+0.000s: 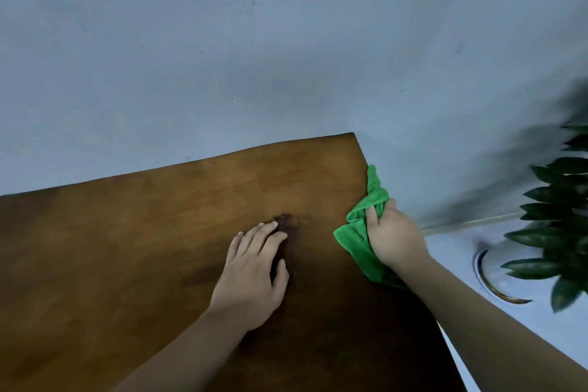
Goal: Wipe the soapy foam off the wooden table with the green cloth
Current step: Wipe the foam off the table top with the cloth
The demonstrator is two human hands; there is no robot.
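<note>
Both hands are over the wooden table [127,248]: right hand [393,232] clenches the green cloth [356,232] at the table's right edge, left hand [254,270] lies flat, fingers released, beside a dark stain [286,219].

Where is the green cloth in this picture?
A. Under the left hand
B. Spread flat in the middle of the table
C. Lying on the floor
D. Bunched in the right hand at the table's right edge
D: the right hand grips the bunched green cloth at the wooden table's right edge, while the left hand rests flat on bare wood.
</note>
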